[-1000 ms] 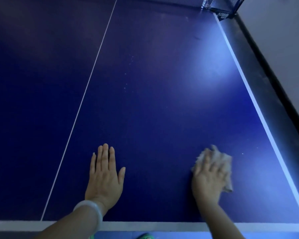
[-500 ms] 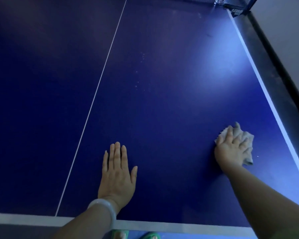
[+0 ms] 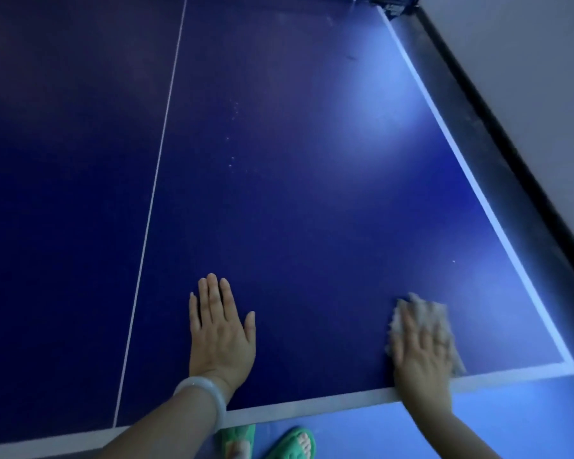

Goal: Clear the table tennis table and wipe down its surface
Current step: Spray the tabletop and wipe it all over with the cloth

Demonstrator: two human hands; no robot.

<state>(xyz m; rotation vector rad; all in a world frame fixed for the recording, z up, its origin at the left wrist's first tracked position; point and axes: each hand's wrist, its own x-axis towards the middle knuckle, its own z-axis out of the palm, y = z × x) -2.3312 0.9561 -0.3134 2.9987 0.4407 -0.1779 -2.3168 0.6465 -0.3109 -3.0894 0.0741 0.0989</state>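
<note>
The dark blue table tennis table (image 3: 295, 200) fills the view, with a white centre line and white edge lines. My left hand (image 3: 221, 332) lies flat on the surface near the front edge, fingers together, holding nothing; a pale bangle sits on its wrist. My right hand (image 3: 420, 349) presses a crumpled grey-beige cloth (image 3: 436, 318) onto the table close to the front right corner. The cloth and hand are blurred. A few small pale specks (image 3: 232, 154) dot the middle of the surface.
The net's end clamp (image 3: 390, 5) shows at the far right top. A dark strip (image 3: 511, 180) and a grey wall (image 3: 527, 61) run along the table's right side. Green slippers (image 3: 292, 442) stand on the blue floor below the front edge.
My right hand has slid the cloth back toward the front edge and the right corner after reaching further up. My left hand has stayed flat in place.
</note>
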